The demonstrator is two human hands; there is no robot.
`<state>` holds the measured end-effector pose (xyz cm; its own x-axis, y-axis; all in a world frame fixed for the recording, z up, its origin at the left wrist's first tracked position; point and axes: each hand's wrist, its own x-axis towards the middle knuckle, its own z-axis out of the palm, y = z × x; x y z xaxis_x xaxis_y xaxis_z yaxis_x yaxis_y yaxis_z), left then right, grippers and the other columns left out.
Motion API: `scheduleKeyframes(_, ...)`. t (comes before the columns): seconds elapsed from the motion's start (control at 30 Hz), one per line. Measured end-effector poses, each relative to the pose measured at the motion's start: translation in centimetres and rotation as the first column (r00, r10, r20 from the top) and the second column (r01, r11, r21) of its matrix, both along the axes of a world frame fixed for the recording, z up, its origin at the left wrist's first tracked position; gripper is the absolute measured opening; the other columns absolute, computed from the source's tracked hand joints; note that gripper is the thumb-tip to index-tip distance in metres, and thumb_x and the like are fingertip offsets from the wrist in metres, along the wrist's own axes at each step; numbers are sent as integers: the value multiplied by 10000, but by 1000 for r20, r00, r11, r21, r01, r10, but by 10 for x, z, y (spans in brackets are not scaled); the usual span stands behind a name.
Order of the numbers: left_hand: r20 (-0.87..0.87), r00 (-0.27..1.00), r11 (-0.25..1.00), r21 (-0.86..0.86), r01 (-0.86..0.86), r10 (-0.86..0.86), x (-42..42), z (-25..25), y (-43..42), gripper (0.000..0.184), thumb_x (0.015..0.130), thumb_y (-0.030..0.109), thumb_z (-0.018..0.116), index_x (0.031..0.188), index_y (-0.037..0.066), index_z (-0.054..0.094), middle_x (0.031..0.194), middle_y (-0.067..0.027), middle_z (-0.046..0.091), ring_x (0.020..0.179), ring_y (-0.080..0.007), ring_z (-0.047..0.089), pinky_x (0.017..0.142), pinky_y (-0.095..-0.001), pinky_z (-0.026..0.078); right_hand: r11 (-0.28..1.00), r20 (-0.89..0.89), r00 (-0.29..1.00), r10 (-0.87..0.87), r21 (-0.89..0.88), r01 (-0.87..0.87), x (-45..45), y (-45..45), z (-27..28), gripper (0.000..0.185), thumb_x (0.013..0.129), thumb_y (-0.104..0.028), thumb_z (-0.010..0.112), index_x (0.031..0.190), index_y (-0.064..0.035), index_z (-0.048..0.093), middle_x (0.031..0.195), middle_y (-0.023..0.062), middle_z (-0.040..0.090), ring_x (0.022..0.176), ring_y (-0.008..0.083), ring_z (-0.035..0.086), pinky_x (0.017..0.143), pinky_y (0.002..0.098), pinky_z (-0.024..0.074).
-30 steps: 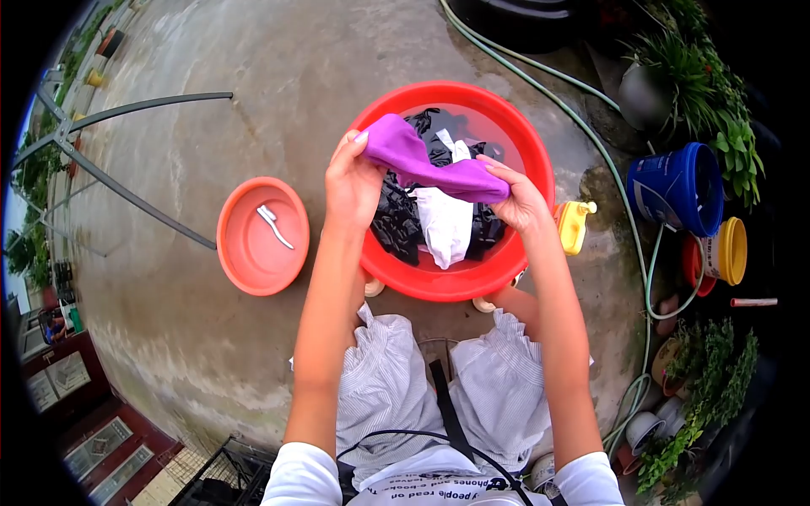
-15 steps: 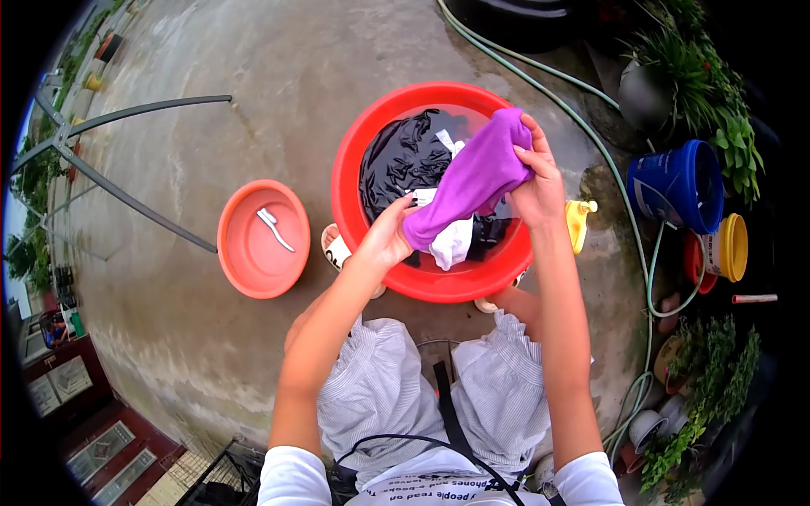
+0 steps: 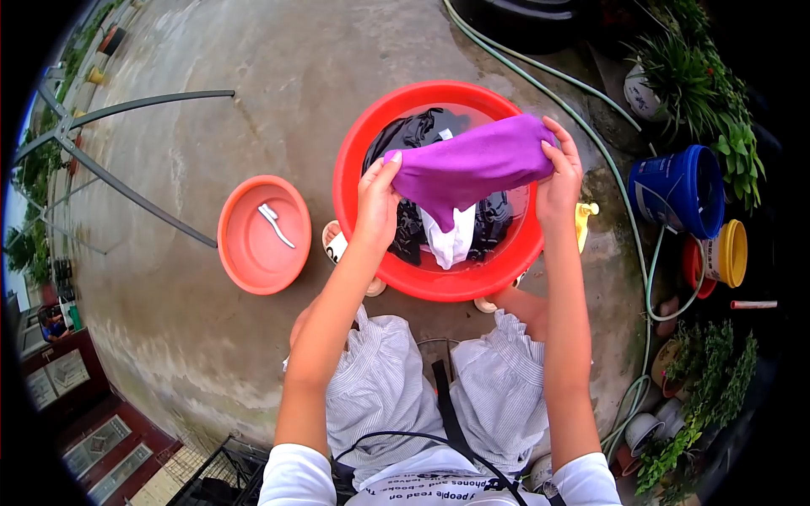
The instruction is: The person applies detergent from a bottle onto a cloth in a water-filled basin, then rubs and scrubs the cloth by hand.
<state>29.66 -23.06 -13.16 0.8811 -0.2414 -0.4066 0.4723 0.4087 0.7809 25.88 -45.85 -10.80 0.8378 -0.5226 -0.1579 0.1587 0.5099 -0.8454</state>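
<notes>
A small purple cloth garment (image 3: 481, 158), its exact kind unclear, is stretched sideways above a red basin (image 3: 460, 288). Its left end is pinched in my left hand (image 3: 377, 202), thumb on top. My right hand (image 3: 560, 179) grips the other end between thumb and fingers. A pointed fold hangs from the garment's lower edge. Below it, black clothing (image 3: 499, 221) and a white cloth (image 3: 454, 243) lie in the water. The purple fabric hides part of them.
To the left, a smaller orange basin (image 3: 240, 271) holds a white brush (image 3: 277, 225). A yellow bottle (image 3: 583, 221) stands behind my right wrist. Farther right are a green hose (image 3: 620, 181), a blue bucket (image 3: 666, 190), a yellow bucket (image 3: 736, 253) and potted plants (image 3: 704, 405).
Both hands have moved apart, pulling the purple garment from a slanted hang to a wider, nearly level stretch. My left hand rose; my right shifted slightly right.
</notes>
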Motion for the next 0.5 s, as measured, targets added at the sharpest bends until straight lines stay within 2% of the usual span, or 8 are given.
scheduleKeyframes(0.1,97,990,994,-19,-104,106,2,7,-1,144,855,174,553,953,69,558,927,-21,587,893,-109,542,821,-258,403,991,-37,999,22,-135,-27,1,9,6,287,796,20,449,1062,24,558,965,72,602,851,113,563,743,225,440)
scheduleKeyframes(0.17,233,965,988,64,-140,121,7,5,1,139,839,157,566,933,54,570,940,-17,584,896,-105,535,827,-258,393,951,-87,994,73,-295,-95,1,9,4,255,796,25,465,1025,34,578,964,63,612,836,100,569,765,216,430)
scheduleKeyframes(0.2,300,946,982,103,-161,123,11,4,2,137,831,148,573,923,46,576,947,-16,582,897,-103,531,829,-258,387,938,-69,992,110,-321,-127,1,11,5,255,795,31,468,1026,36,577,968,65,613,844,100,570,769,214,429)
scheduleKeyframes(0.23,315,943,969,180,-169,106,14,4,5,195,786,129,609,938,15,568,1123,-78,508,1044,-168,474,907,-304,351,924,-52,988,148,-347,-157,1,15,5,256,794,37,471,1026,39,577,973,68,614,852,100,571,773,213,429)
scheduleKeyframes(0.33,566,812,775,575,-264,-143,12,14,4,277,773,126,615,1033,42,571,1266,-115,389,1184,-210,383,975,-339,307,900,-25,968,248,-365,-240,1,29,12,260,793,59,476,1034,42,573,985,83,618,896,111,581,789,217,440)
scheduleKeyframes(0.37,571,774,736,643,-214,-274,14,12,7,372,723,119,647,1077,41,565,1386,-127,218,1282,-253,254,1021,-376,254,897,-15,963,269,-360,-256,1,34,14,259,795,59,476,1034,43,572,987,87,618,898,114,583,790,220,445)
scheduleKeyframes(0.5,623,618,768,639,-48,-479,10,3,-4,593,676,71,661,1217,11,426,1426,-147,191,1313,-272,216,1046,-377,231,887,27,942,333,-348,-304,3,57,20,252,805,56,479,1041,49,567,977,103,623,887,121,594,791,237,462)
